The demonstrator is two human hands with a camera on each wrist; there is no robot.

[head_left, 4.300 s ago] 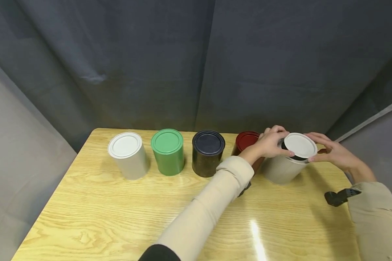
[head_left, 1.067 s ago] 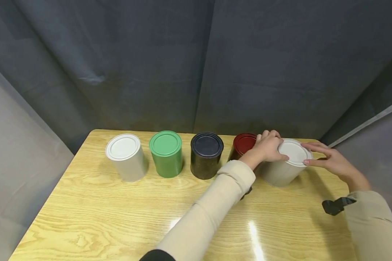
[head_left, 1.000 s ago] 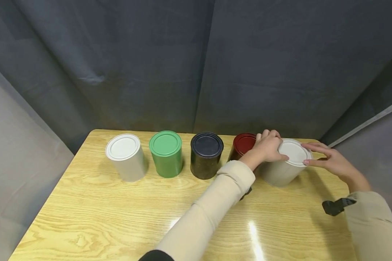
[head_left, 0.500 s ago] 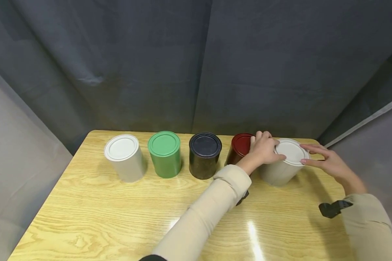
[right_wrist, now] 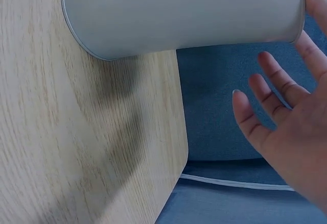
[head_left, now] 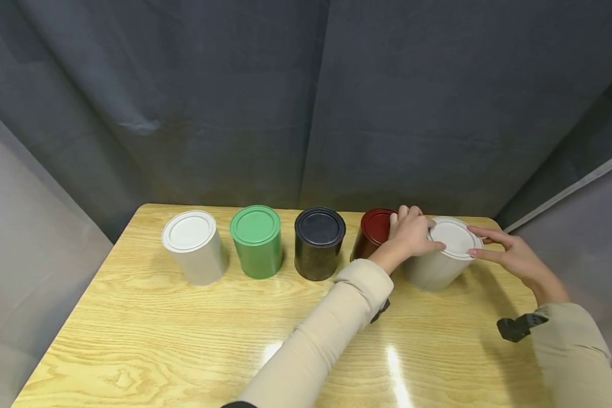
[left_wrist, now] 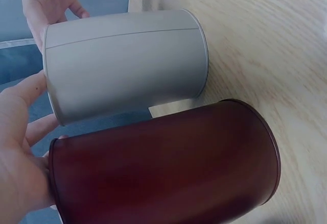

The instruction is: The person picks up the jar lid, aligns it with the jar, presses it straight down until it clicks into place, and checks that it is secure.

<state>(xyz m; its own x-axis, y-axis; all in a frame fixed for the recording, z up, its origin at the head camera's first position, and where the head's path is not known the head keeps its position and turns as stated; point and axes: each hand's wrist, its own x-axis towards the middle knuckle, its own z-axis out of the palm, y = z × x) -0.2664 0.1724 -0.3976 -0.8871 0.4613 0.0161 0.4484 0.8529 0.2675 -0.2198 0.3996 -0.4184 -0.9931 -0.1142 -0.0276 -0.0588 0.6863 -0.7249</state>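
Observation:
A white can (head_left: 430, 275) stands upright at the right end of the row, its white lid (head_left: 454, 238) sitting level on top. My left hand (head_left: 412, 233) touches the left side of the lid's rim with thumb and finger, its other fingers reaching into the gap beside the red can (head_left: 374, 226). In the left wrist view some of these fingers lie behind the red can's top edge. From the opposite side, my right hand (head_left: 515, 255) rests its thumb and index finger against the rim. The right wrist view shows the remaining fingers of that right hand (right_wrist: 301, 117) spread loosely, off the can.
Left of the red can stand a black can (head_left: 319, 249), a green can (head_left: 257, 241) and another white can (head_left: 196, 249), all lidded. They share a wooden table (head_left: 183, 340), whose far edge meets a dark curtain (head_left: 224, 102). A black wrist device (head_left: 520, 327) hangs below the right sleeve.
About four seconds ago the lid was raised, with a dark band showing beneath it; now it sits flush. Over the last second both hands have stayed nearly still at its rim.

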